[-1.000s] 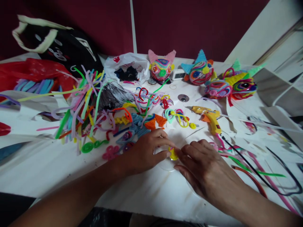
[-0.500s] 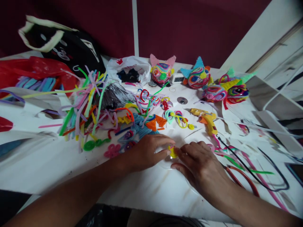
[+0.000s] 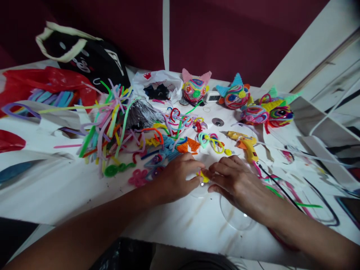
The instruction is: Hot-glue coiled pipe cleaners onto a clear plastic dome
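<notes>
tabletop (image 3: 194, 223): left hand (image 3: 176, 177) and right hand (image 3: 234, 179) curl at yellow piece (image 3: 205, 178), grip unclear, apparently positioning it; next move needs steadiness.

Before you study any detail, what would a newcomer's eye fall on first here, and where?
Probably the bristling bunch of bright fuzzy strips on the left of the white table, and the pink-eared ball near its back edge. The left hand and right hand, close around a small yellow piece at front centre, may come next.

Fuzzy matt pipe cleaners (image 3: 113, 125), glossy clear round piece (image 3: 236, 216), smooth plastic glue gun (image 3: 248, 143), crinkled red plastic bag (image 3: 62, 78)
</notes>
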A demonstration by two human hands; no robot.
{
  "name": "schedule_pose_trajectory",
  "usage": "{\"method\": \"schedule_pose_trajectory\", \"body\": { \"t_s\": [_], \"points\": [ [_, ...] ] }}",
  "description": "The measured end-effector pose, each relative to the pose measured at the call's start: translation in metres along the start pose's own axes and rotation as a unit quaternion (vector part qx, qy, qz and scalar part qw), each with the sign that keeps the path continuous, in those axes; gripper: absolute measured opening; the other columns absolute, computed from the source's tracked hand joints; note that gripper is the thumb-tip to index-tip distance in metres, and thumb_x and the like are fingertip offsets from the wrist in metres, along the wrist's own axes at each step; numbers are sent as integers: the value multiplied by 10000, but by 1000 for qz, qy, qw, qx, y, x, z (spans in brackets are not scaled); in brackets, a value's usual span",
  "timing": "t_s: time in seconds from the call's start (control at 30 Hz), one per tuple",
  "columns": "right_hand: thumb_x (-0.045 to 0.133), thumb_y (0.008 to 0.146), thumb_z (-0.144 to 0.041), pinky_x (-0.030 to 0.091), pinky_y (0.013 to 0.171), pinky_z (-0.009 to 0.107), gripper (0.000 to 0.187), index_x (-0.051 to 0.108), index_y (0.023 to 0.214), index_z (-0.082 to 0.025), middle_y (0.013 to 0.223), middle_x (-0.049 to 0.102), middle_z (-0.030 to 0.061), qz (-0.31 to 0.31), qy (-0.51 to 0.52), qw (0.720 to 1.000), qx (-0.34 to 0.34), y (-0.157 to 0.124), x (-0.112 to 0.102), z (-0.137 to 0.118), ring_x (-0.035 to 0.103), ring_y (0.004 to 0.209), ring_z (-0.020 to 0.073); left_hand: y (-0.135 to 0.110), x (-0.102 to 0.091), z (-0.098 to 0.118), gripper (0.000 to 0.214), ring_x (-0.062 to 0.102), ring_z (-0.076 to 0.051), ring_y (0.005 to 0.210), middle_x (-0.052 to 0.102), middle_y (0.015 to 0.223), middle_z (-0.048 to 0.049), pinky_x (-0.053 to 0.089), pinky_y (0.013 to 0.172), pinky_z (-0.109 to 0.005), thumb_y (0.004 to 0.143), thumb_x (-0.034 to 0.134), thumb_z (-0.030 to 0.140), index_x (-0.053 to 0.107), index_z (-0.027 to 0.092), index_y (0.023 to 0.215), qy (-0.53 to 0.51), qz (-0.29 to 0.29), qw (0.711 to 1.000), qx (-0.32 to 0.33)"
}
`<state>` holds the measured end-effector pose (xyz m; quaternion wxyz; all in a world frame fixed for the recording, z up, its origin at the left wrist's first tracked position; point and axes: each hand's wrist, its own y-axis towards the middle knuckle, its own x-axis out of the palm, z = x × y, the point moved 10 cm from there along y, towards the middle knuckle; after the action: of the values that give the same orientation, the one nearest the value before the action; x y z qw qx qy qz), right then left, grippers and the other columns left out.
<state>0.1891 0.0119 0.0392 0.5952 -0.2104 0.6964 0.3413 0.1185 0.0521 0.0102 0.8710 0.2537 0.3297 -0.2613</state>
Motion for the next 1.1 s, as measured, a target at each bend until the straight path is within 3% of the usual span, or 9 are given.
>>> {"method": "schedule_pose_trajectory", "body": {
  "t_s": [0.27,0.6,1.1],
  "points": [
    [569,891,-225,443,741,374,252,653,1105,-121,952,669,97,53,49,995,65,-13,1,1,544,868,221,0,2,-4,224,578,-181,925,627,975,-40,481,861,-320,808,602,144,662,172,1022,-9,-11,1000,-27],
    [603,867,-246,434,704,394,233,664,1050,-115,841,645,86,76,7,987,143,-24,-1,4,550,796,238,3,-1,-4,167,582,-160,852,626,904,-14,463,871,-306,810,593,171,691,194,943,-35,-20,997,-62],
    [535,893,-156,309,661,341,135,670,887,-151,737,606,33,71,-3,988,137,-21,3,-6,465,712,189,0,4,-6,178,582,-168,930,610,951,-21,447,846,-297,809,591,127,668,185,959,-34,-29,998,-55]
  ]
}}
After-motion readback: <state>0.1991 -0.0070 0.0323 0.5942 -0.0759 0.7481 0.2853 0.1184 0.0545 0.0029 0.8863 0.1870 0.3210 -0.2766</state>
